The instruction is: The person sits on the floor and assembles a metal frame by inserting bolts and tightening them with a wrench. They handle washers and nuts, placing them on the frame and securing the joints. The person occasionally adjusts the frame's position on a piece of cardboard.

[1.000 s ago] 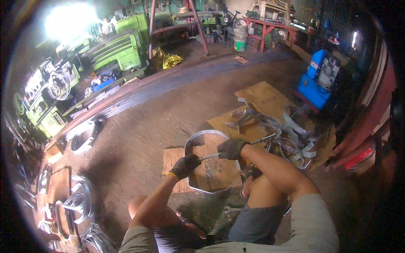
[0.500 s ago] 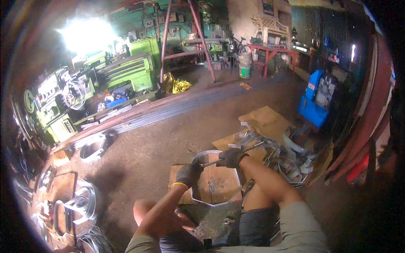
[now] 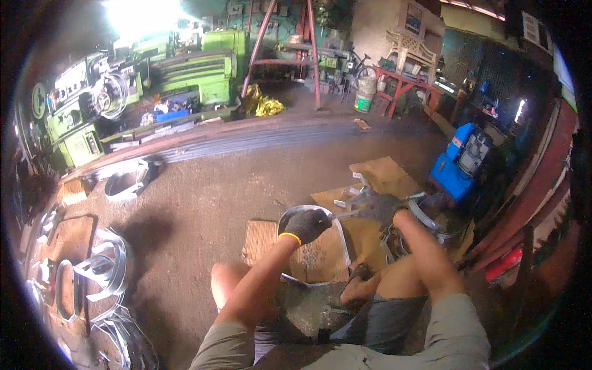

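Head view: the left hand (image 3: 310, 223), in a dark glove with a yellow cuff edge, is curled into a fist around one end of a slim metal bar (image 3: 348, 214). The bar slants slightly upward to the right hand (image 3: 382, 208), gloved alike and blurred; the bar meets this glove, but how far its fingers close cannot be told. The left fist hangs over the far part of a rounded metal frame (image 3: 344, 242), which lies on a cardboard sheet (image 3: 259, 237) between the person and the workshop floor beyond. Small metal pieces (image 3: 313, 256) — too small to identify — are scattered on the cardboard within the frame. The person's foot (image 3: 364, 280) is near the frame's lower right side.

To the right, bent metal brackets (image 3: 431, 223) are heaped beside and partly on a second cardboard piece (image 3: 385, 171), close to the right hand. To the left, well apart from the hands, curved metal strips (image 3: 117, 265) lie by a brown board (image 3: 71, 237), with a separate metal ring (image 3: 126, 188) farther back. Background: a green lathe (image 3: 194, 77) at left, a green-and-white bucket (image 3: 365, 95) beside a red table (image 3: 404, 91), and a blue machine (image 3: 456, 160) at right.
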`<state>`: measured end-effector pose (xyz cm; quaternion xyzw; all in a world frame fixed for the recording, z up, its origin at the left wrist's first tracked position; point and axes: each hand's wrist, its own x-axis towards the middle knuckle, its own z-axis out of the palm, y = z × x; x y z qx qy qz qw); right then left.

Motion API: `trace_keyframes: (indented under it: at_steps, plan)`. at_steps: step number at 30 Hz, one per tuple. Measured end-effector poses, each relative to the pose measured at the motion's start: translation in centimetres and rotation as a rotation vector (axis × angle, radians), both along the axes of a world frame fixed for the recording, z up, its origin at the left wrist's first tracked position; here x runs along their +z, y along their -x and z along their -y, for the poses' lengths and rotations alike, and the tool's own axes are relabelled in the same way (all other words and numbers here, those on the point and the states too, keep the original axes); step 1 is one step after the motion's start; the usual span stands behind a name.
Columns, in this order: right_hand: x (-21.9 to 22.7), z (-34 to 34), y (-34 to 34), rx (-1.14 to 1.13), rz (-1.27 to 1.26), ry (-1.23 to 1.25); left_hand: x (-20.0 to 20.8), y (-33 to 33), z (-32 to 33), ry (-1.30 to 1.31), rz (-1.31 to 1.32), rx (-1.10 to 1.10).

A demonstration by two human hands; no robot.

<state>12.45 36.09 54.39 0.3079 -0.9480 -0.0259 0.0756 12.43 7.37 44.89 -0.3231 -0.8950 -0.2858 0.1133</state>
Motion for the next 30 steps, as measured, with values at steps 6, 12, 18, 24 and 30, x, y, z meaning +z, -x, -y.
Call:
trace_keyframes:
  at_steps: [6,12,18,24,30]
  plan:
    - [2.9,-1.5,4.0,-0.339,0.173,-0.134,-0.8,1.7,1.1,-0.155,0.151,0.447]
    - [-7.2,-7.6,9.6,0.125,0.119,-0.028,-6.1,3.4,5.3,-0.185,0.399,0.661]
    - [-26.8,-8.6,12.8,-0.044,0.348,-0.163,-21.1,2.7,11.4,0.427,0.764,0.721]
    - [-30.8,-1.1,7.6,0.055,0.487,-0.145,-35.0,-0.2,10.3,0.068,0.84,0.737]
    - [-40.6,1.6,5.9,-0.135,0.571,-0.034,-39.2,0.1,9.2,-0.247,1.02,0.812]
